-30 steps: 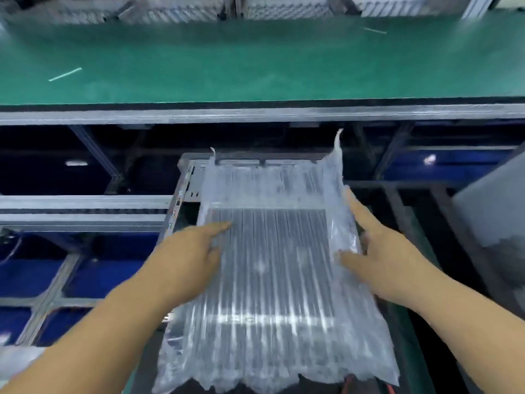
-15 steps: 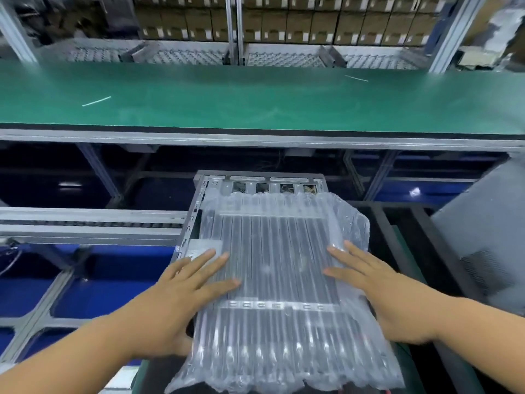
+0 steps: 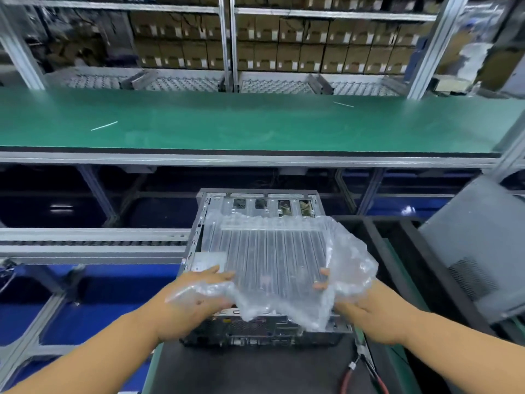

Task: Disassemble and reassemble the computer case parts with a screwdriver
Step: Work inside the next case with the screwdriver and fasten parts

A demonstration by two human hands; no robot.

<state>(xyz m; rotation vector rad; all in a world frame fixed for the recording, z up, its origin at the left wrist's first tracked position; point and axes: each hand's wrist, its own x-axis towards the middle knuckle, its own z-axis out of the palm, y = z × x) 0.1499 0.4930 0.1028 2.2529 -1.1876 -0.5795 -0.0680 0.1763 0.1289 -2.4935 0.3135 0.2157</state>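
A grey metal computer case (image 3: pixel 257 201) lies flat in front of me, its far end with the slot openings towards the green bench. A clear air-cushion wrap (image 3: pixel 272 251) lies over its top, crumpled at the near and right edges. My left hand (image 3: pixel 196 297) grips the wrap's near left corner, partly under the plastic. My right hand (image 3: pixel 366 311) holds the bunched near right edge, fingertips curled over it. No screwdriver is in view.
A black mat (image 3: pixel 255 368) lies under the case's near end, with red and black cables (image 3: pixel 358 371) at its right. A grey side panel (image 3: pixel 477 251) leans at the right. Behind stands a green bench (image 3: pixel 255 126), roller rails (image 3: pixel 85 240) at the left, and shelves of boxes (image 3: pixel 284 38).
Both hands went from lying flat on the wrap to gripping its near edge, which is bunched up and drawn back, baring the case's far end. The view tilted up.
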